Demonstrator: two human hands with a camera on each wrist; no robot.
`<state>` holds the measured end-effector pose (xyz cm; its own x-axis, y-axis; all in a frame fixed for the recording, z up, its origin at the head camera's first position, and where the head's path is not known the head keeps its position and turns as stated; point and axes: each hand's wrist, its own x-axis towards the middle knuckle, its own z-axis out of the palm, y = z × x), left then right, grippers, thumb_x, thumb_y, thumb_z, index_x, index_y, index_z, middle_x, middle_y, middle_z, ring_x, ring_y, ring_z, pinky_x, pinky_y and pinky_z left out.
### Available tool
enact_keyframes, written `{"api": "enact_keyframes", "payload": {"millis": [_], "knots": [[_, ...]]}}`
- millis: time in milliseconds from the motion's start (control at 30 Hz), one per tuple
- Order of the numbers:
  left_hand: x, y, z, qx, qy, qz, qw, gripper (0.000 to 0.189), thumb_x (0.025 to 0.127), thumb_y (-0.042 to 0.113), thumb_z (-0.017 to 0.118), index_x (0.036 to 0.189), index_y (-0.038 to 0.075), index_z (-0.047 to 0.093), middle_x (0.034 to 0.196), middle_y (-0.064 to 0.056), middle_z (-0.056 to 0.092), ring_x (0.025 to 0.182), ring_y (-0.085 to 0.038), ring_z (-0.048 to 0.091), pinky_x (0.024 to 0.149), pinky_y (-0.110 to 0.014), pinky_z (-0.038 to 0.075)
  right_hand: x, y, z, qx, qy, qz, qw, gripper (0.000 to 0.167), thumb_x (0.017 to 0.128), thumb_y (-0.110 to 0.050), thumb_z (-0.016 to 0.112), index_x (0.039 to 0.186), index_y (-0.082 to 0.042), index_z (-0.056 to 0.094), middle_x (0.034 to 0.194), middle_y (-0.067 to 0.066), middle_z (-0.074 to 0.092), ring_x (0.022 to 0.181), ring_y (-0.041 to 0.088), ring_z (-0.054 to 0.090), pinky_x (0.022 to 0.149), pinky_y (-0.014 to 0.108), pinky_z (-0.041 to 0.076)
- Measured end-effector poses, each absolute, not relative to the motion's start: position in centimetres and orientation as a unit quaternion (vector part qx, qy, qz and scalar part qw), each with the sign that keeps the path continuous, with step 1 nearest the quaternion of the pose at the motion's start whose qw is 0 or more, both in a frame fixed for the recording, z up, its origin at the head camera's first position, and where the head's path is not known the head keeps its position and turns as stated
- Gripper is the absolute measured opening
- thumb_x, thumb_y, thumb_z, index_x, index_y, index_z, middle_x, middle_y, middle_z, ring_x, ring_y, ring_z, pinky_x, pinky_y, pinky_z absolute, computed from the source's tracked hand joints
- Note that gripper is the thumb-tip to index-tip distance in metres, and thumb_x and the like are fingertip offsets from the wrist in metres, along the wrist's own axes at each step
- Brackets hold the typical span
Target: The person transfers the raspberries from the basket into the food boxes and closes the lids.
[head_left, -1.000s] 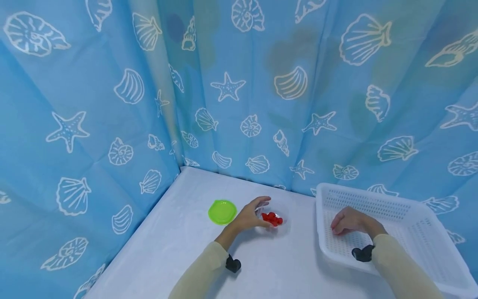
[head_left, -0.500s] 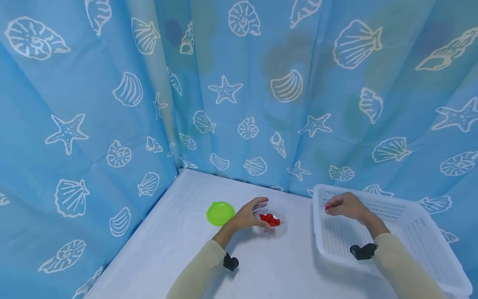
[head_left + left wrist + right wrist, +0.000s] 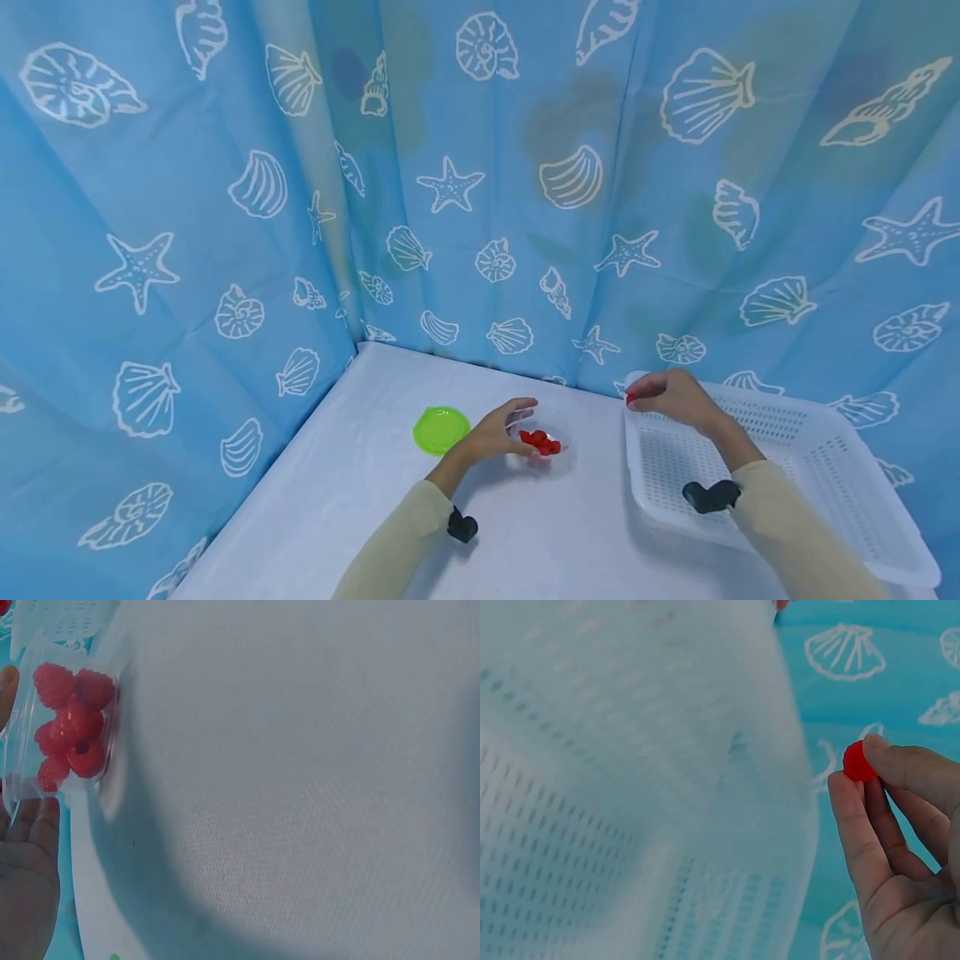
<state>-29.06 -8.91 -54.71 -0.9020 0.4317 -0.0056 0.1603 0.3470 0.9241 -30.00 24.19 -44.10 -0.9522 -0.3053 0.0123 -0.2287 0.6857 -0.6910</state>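
My left hand point(image 3: 489, 435) grips the side of a clear plastic container point(image 3: 28, 750), thumb on one side and fingers on the other. Several red raspberries point(image 3: 75, 724) lie together inside it. A single raspberry point(image 3: 858, 762) is pinched between the thumb and fingertips of my right hand point(image 3: 678, 400). In the head view this hand is above the far left corner of a white perforated basket point(image 3: 780, 417), the raspberry overlapping its rim. The right wrist view shows the basket's rim to the left of the fingers.
A bright green round lid with a small tab point(image 3: 441, 431) lies left of the container on the white table point(image 3: 555, 542). The basket takes up the table's right side. Blue shell-print curtains point(image 3: 495, 208) hang behind and along the left.
My right hand has risen from low inside the basket and moved left toward its far left corner, now with a raspberry in its fingertips. The left hand keeps holding the container in place.
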Motion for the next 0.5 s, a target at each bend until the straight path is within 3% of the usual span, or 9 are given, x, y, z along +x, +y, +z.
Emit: {"api": "enact_keyframes", "payload": {"millis": [500], "knots": [[-28.9,-8.9,-54.8,0.159,0.815,0.541,0.131,0.085,0.075,0.022,0.085,0.147,0.030,0.041,0.148,0.003,0.045,0.137,-0.022,0.039,0.097,-0.043,0.049,-30.6,16.7,-43.8,-0.181,0.902,-0.384,0.076,0.025,0.083,-0.013,0.078,0.108,-0.011,0.073,0.099,0.003,0.071,0.090,0.023,0.066,0.081,0.040,0.057]]}}
